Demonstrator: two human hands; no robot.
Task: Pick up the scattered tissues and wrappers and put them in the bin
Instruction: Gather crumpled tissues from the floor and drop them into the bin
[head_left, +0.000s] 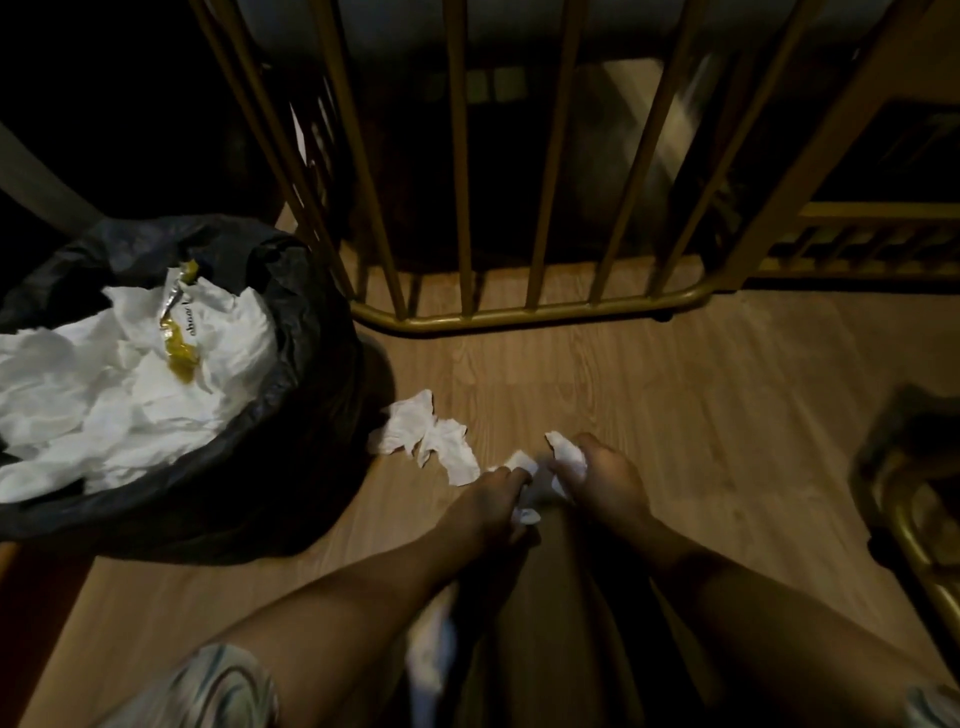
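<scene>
The bin (291, 395), lined with a black bag, stands at the left and holds a heap of white tissues (104, 395) with a yellow and silver wrapper (179, 322) on top. A crumpled white tissue (426, 436) lies on the wooden floor just right of the bin. Low over the floor, my left hand (493, 499) is closed on a white tissue (522, 462). My right hand (605, 478), close beside it, grips another white tissue (569, 452). The two hands almost touch.
A gold metal frame (519, 312) with upright bars runs across the floor behind the hands. Another gold metal piece (914, 525) sits at the right edge. A white scrap (431, 649) shows between my forearms. The scene is dim.
</scene>
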